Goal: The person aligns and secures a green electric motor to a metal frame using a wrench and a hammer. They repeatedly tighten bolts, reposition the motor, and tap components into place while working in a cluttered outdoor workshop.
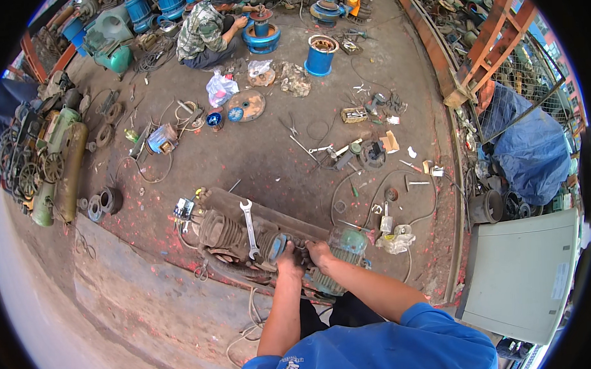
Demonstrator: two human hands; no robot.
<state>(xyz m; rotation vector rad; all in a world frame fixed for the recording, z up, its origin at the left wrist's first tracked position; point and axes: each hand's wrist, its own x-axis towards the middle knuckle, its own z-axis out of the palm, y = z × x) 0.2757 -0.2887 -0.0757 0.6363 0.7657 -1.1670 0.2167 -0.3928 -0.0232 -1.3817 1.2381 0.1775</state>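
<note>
In front of me lies an air compressor with a finned cylinder block (pixel 222 230) and a long dark tank (pixel 243 205). A green finned electric motor (pixel 341 252) sits at its right end. Across the top rests a double-ended open-end wrench (pixel 250 229), apart from both hands. My left hand (pixel 289 260) is closed at a dark part between the cylinders and the motor, beside a blue round piece (pixel 278 245). Close by, my right hand (pixel 320 255) is also closed at dark parts next to the motor. What the fingers of either hand grip is too dark to make out.
Hand tools, a hammer (pixel 417 183), hoses and a plastic bag (pixel 397 241) litter the floor at right. A co-worker (pixel 204 33) squats far off beside a blue machine part (pixel 261 37). Old compressors (pixel 44 162) stand left; a pale cabinet (pixel 520 273) is close at right.
</note>
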